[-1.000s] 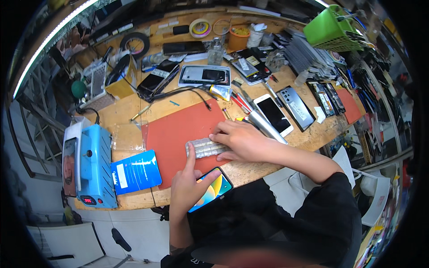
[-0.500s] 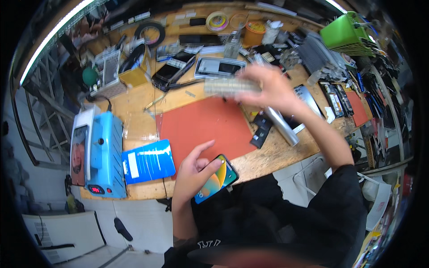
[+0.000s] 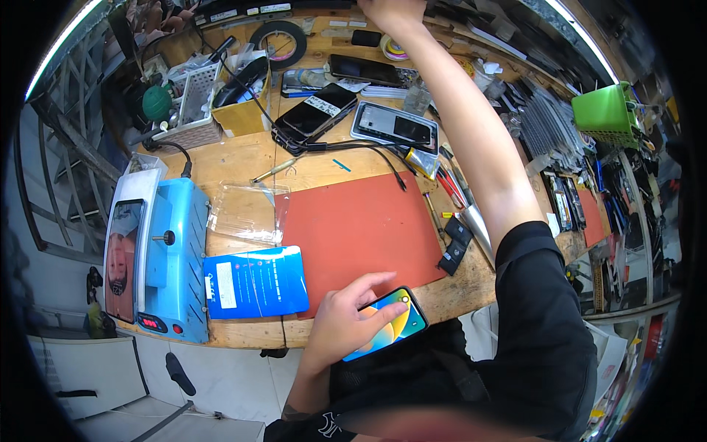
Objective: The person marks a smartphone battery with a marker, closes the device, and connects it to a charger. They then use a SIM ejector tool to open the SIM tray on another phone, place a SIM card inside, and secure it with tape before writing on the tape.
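Near the front edge of the bench, my left hand (image 3: 345,324) grips a smartphone (image 3: 398,317) with a lit, colourful screen. The thumb lies over the phone's face, and the phone is partly over the table edge. My right arm stretches far across the bench, and my right hand (image 3: 395,13) is at the top edge of the view. Its fingers are largely cut off there, so what it touches or holds is hidden. Between the two lies a reddish-brown mat (image 3: 353,228). A blue printed packet (image 3: 258,283) rests left of my left hand, beside a clear plastic sheet (image 3: 247,212).
A blue heating machine (image 3: 177,258) stands at the left with a phone (image 3: 124,261) on it. Further back are dark phones (image 3: 317,114), an open phone frame (image 3: 398,127), cables and a parts basket (image 3: 199,99). Black battery pieces (image 3: 455,243) lie right of the mat; a green basket (image 3: 604,114) stands right.
My right hand has moved from above the mat to the far edge; the blurred pale block it carried is out of sight. My left hand keeps hold of the smartphone. The view has shifted.
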`<state>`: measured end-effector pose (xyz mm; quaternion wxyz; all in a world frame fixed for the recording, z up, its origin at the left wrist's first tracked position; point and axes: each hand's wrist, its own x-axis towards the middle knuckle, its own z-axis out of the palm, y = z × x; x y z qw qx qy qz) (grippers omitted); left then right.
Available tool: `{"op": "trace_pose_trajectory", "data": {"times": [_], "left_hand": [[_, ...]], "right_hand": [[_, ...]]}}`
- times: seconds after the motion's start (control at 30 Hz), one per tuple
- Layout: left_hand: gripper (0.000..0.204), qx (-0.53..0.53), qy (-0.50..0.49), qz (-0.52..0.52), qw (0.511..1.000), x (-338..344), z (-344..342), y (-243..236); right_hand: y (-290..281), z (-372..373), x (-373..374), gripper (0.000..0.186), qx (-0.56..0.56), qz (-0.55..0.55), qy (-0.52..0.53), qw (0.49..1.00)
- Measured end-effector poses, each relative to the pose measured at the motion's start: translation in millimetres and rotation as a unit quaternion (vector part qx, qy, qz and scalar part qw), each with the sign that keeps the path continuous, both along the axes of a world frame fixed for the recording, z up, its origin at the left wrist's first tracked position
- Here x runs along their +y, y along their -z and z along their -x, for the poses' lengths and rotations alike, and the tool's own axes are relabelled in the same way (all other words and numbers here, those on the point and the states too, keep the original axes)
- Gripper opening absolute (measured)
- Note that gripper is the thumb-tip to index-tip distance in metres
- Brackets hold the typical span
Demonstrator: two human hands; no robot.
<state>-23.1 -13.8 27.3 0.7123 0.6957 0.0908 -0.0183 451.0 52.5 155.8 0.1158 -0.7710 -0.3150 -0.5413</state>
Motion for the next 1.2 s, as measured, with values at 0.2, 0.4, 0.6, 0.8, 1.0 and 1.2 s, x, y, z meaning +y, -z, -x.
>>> {"op": "trace_pose_trajectory", "data": {"times": [0.2, 0.4, 0.6, 0.8, 1.0, 1.2], "left_hand": [[0.046, 0.047, 0.018, -0.012, 0.999, 1.8, 7.0, 3.9], [0.048, 0.003, 0.009, 0.008, 1.0, 1.3, 1.7, 6.1], [0.048, 0.035, 0.039, -0.017, 0.998, 3.6, 2.7, 10.2], [0.051, 0.016, 0.011, -0.022, 1.0, 0.7, 2.3, 14.8], [0.052, 0.004, 0.002, -0.028, 1.0, -0.1, 1.6, 15.0], [0.046, 0.058, 0.028, -0.027, 0.998, 0.4, 1.3, 8.4]], "right_hand": [[-24.0, -26.1, 25.6, 0.038, 0.104, -0.001, 0.035, 0.994], [-69.6, -19.2, 27.0, 0.038, 0.152, -0.014, 0.0, 0.988], [-73.2, -25.1, 16.2, 0.037, 0.183, -0.008, -0.018, 0.983], [-78.6, -30.6, 3.6, 0.036, 0.207, 0.001, -0.032, 0.978], [-84.4, -28.4, 0.4, 0.035, 0.226, 0.008, -0.045, 0.973], [-81.0, -23.6, 2.3, 0.034, 0.24, 0.017, -0.058, 0.969]]}}
